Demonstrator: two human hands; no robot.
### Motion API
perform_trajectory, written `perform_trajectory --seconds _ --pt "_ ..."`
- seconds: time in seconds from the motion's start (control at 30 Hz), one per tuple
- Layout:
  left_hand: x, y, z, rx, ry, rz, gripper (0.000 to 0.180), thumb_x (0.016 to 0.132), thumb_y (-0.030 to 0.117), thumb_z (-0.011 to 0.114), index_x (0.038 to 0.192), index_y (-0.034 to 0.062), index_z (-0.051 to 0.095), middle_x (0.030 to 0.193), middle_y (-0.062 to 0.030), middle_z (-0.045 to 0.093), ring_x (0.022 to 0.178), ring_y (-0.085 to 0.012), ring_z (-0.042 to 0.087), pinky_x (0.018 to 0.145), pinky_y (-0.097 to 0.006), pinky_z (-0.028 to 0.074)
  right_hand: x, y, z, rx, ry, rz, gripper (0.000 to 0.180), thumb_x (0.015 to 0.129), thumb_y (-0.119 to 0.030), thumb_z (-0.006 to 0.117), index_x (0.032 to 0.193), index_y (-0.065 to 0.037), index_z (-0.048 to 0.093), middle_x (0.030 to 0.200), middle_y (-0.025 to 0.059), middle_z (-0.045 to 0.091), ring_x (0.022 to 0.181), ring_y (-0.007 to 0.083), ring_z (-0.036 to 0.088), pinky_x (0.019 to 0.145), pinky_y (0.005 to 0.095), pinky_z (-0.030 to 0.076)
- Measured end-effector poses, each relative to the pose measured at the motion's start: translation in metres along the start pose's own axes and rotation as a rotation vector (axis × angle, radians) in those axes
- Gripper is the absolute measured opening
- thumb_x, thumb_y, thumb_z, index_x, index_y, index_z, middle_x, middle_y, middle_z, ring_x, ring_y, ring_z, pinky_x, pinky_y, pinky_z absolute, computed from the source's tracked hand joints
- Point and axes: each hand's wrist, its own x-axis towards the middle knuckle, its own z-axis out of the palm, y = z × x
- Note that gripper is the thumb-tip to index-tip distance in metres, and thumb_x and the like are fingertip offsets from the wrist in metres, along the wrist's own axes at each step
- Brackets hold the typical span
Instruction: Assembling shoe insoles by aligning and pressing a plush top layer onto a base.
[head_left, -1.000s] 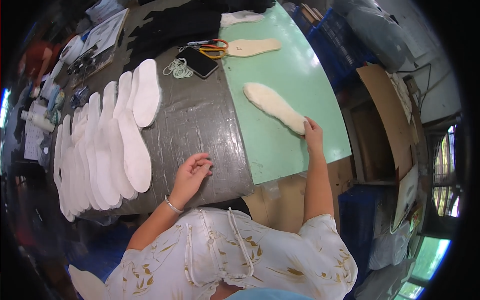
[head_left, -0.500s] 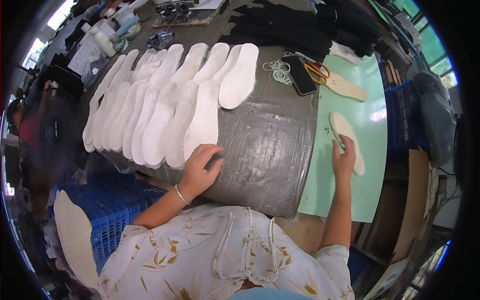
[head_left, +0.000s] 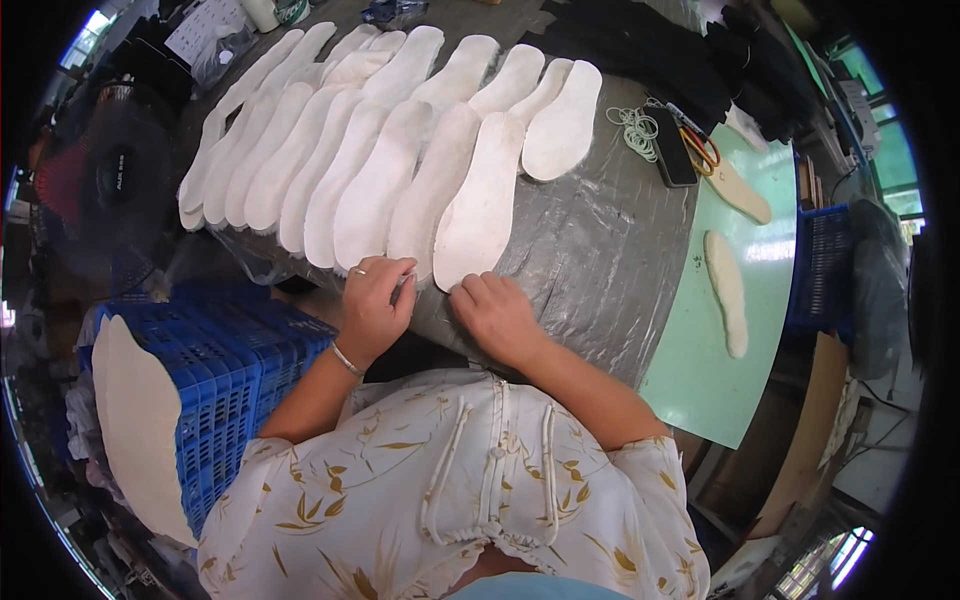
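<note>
We are facing a grey, glossy counter (head_left: 590, 260), a smooth green sheet (head_left: 690, 370) covering its right, blue lattice crates (head_left: 215, 370) standing at its near left. White, fuzzy-edged insoles (head_left: 382, 190) are overlapping across its left. At its near edge our curled right hand (head_left: 495, 312) is touching the nearest insole (head_left: 475, 215), our half-curled left hand (head_left: 378, 305) hovering alongside; whether either is gripping, we cannot tell.

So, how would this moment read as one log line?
left hand: by white insoles | right hand: at rightmost front insole | fleecy insole: on green sheet
</note>
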Motion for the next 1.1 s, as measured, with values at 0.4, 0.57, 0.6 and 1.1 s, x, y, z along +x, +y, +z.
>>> perform_trajectory --seconds 0.4,0.57,0.6,1.1 --pt "-0.004 -0.019 0.007 0.069 -0.143 0.181 0.024 0.079 0.008 0.069 0.102 0.0062 0.065 0.092 -0.0051 0.065 0.087 -0.0238 0.060 0.077 -0.038 0.043 0.049 0.018 -0.040 0.052 0.201 0.303 0.010 0.081 -0.014 0.071 0.079 -0.009 0.062 0.075 0.0071 0.058 0.062 0.0277 0.063 0.053 0.0389 0.051" --pt "-0.003 -0.024 0.007 0.083 -0.162 0.198 0.027 0.079 0.009 0.069 0.106 0.0054 0.064 0.089 -0.0059 0.065 0.087 -0.0238 0.059 0.077 -0.038 0.043 0.112 0.077 -0.099 0.062 0.378 0.449 0.011 0.083 -0.015 0.069 0.084 -0.004 0.069 0.081 0.0109 0.067 0.067 0.0249 0.067 0.063 0.0351 0.053" --pt "-0.003 -0.024 0.006 0.095 -0.169 0.197 0.027 0.079 0.010 0.070 0.106 0.0053 0.064 0.089 -0.0060 0.065 0.087 -0.0238 0.059 0.077 -0.038 0.043 0.126 0.087 -0.111 0.067 0.424 0.448 0.013 0.082 -0.015 0.069 0.084 -0.003 0.070 0.079 0.0120 0.067 0.068 0.0246 0.067 0.065 0.0353 0.053" --pt "0.017 -0.008 -0.005 0.090 -0.126 0.204 0.022 0.078 0.009 0.073 0.100 0.0080 0.069 0.093 -0.0052 0.063 0.080 -0.0248 0.061 0.074 -0.038 0.045 0.158 0.103 -0.165 -0.053 0.366 0.227 0.011 0.082 -0.018 0.070 0.084 -0.007 0.071 0.082 0.0072 0.068 0.071 0.0243 0.069 0.065 0.0348 0.055"
